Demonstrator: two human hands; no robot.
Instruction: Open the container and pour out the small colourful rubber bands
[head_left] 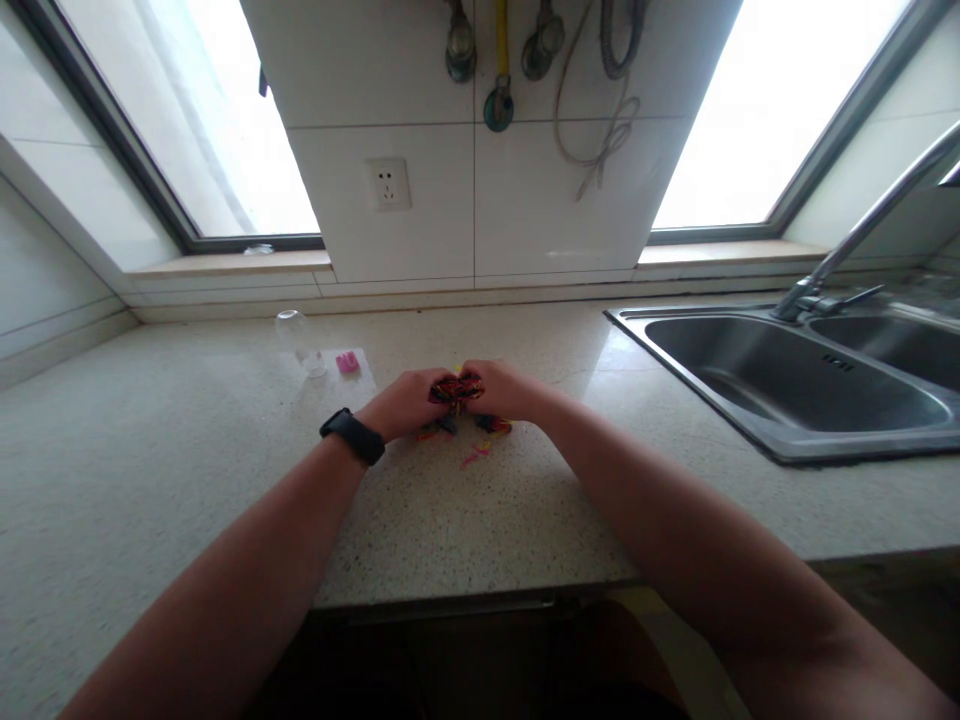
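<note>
Close together over the middle of the counter, my left hand [411,398] and my right hand [501,388] are both closed around a bundle of thin red, black and yellow strands [455,390]. The bundle's kind is too small to make out. Below the right hand lies a small dark, red and yellow clump [493,424]; a dark piece [447,425] with orange bits sits below the left. A few loose pink and yellow strips [476,455] rest on the counter nearer to me. My fingertips are mostly hidden.
On the speckled counter [480,530], a clear container [301,345] stands at the back left, beside a small pink object [347,362] on a transparent sheet [365,378]. A steel sink [795,375] with a faucet [810,295] is at the right. Behind rises a tiled wall.
</note>
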